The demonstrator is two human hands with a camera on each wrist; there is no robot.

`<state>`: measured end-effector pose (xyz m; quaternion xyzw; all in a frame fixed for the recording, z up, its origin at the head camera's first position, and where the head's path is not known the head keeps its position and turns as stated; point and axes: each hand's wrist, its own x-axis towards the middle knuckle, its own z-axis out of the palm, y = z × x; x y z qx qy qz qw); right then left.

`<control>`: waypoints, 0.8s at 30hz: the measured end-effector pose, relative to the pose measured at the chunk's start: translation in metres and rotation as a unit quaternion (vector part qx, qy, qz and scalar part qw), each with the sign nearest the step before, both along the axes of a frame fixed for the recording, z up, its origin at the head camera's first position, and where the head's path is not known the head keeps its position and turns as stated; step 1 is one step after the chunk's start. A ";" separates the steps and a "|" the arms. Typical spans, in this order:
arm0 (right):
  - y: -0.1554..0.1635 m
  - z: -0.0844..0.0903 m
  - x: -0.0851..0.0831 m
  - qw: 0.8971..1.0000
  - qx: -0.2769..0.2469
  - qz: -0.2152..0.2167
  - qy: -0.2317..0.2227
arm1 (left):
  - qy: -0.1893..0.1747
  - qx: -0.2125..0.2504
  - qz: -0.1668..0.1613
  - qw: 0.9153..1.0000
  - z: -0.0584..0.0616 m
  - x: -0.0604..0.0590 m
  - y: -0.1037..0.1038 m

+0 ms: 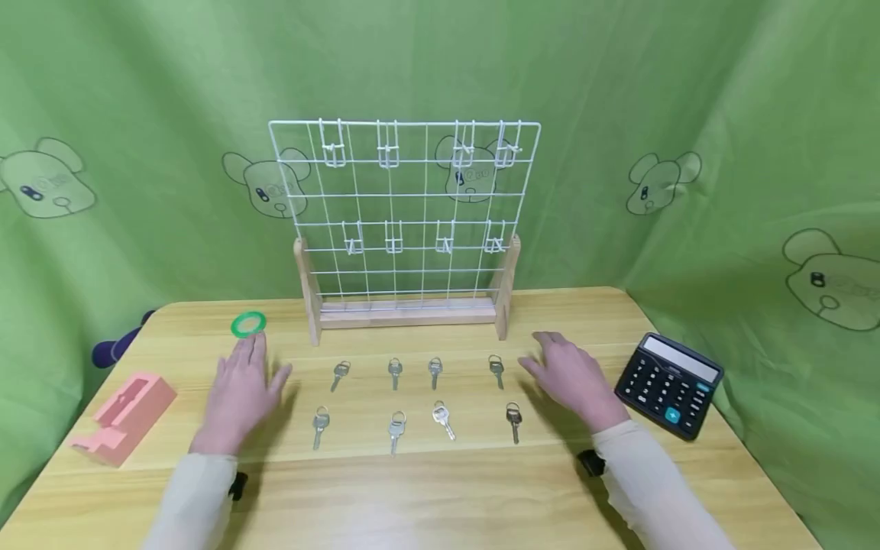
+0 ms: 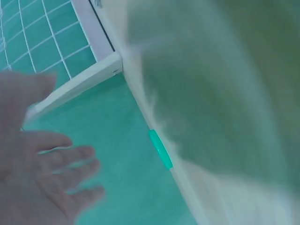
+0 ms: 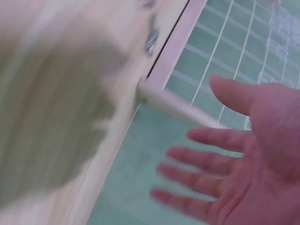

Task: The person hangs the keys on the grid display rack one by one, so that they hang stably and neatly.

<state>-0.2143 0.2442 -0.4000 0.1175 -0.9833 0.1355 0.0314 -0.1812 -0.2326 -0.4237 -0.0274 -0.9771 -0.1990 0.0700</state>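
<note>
Left hand (image 1: 237,401), right hand (image 1: 572,382): we are grasping nothing, fingers released and extended | 8 keys (image 1: 436,368) are lying on the tabletop (image 1: 385,500) between our fingers | beyond our fingertips, the rack (image 1: 409,312) is carrying 8 hooks (image 1: 394,244), 0 bearing keys | we are apparently only starting

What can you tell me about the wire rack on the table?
The wire rack is a white grid, apparently metal, standing up in a pale base that looks wooden, with a side post at each end. Eight small white hooks hang on it in two rows of four, with nothing hanging from them. It stands toward the back of the table; the left hand and right hand are both clear of it.
</note>
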 end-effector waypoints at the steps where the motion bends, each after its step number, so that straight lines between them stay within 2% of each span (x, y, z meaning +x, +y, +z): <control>1: -0.007 0.002 -0.003 1.000 -0.017 0.012 0.006 | 0.011 0.025 0.002 1.000 0.004 -0.003 -0.001; 4: -0.030 0.005 -0.014 0.996 -0.074 0.045 0.006 | 0.038 0.118 0.014 0.992 0.016 -0.015 -0.002; 7: -0.055 0.005 -0.025 0.989 -0.125 0.078 -0.018 | 0.064 0.211 0.021 0.975 0.024 -0.029 -0.001; 10: -0.081 0.004 -0.034 0.982 -0.149 0.109 -0.042 | 0.079 0.285 0.024 0.955 0.028 -0.043 0.000; 18: -0.137 0.006 -0.048 0.966 -0.181 0.163 -0.087 | 0.064 0.384 0.042 0.920 0.036 -0.070 0.004; 21: -0.152 0.005 -0.052 0.959 -0.195 0.177 -0.108 | 0.064 0.410 0.041 0.909 0.039 -0.077 0.004; 24: -0.165 0.004 -0.055 0.953 -0.205 0.184 -0.125 | 0.073 0.423 0.036 0.902 0.042 -0.085 0.005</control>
